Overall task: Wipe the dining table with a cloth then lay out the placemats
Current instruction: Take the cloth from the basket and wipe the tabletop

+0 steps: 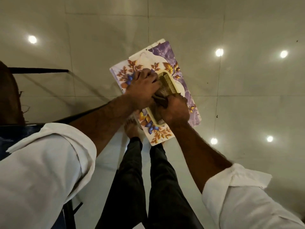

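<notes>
A stack of floral placemats (166, 52), purple and white with orange leaves, is level in front of me above the floor. On it sits a yellow slotted plastic basket (166, 80) with a crumpled brown cloth (160, 99) inside. My left hand (143, 86) reaches in from the left with its fingers closed on the cloth at the basket's rim. My right hand (175, 113) grips the basket's near end and covers part of the cloth. What holds the placemats up is hidden under the hands.
The glass dining table (49, 96) with its dark edge lies to the left, its corner near the placemats. A dark chair back (8, 93) stands at far left. Below are my legs in black trousers (148, 179), bare feet, and glossy floor tiles (247, 96).
</notes>
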Tool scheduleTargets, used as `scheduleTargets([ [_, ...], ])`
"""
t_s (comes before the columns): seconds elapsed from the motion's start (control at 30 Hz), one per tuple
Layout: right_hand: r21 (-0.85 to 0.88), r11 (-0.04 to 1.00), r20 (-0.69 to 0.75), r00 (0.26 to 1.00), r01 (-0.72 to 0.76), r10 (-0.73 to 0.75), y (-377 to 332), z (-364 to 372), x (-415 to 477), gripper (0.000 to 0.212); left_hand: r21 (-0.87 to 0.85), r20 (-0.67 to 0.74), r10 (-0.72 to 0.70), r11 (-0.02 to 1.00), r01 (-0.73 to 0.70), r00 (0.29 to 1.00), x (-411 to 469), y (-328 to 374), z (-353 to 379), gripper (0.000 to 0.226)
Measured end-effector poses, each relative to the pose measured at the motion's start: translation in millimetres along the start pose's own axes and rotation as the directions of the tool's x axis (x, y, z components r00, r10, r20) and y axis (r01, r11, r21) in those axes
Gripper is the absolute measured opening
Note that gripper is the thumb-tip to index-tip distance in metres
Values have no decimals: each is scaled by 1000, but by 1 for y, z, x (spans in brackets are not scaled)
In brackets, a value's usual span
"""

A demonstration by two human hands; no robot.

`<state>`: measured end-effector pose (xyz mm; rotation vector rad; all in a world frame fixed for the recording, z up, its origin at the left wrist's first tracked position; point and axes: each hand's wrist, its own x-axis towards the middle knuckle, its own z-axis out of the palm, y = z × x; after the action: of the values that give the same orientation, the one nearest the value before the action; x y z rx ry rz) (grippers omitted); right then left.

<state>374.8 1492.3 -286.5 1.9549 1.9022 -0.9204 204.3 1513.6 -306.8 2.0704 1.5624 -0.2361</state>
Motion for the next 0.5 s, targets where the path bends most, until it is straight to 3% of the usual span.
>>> scheduleTargets([
  [0.1,36,995,-95,992,91,-87,-2,-32,-20,37,-341,-126,6,939,-49,992,-24,-3,-26,43],
  [0.17,44,992,-132,985,117,-111,-13,-60,-42,42,-528,-139,-54,849,-28,989,-51,-2,-45,41],
  [0.27,152,973,-67,984,172,-164,-42,-105,-76,56,-761,-179,-218,648,6,959,-103,-2,-81,48],
  [0.33,249,932,11,961,264,-275,-70,-133,-100,53,-864,-215,-346,504,-12,913,-151,-3,-103,52],
  [0.4,294,865,62,895,407,-442,-99,-152,-118,41,-925,-239,-472,377,-51,849,-205,-5,-119,59],
  [0.5,344,739,243,706,579,-666,-153,-158,-159,31,-973,-204,-669,218,-73,715,-311,3,-127,59],
])
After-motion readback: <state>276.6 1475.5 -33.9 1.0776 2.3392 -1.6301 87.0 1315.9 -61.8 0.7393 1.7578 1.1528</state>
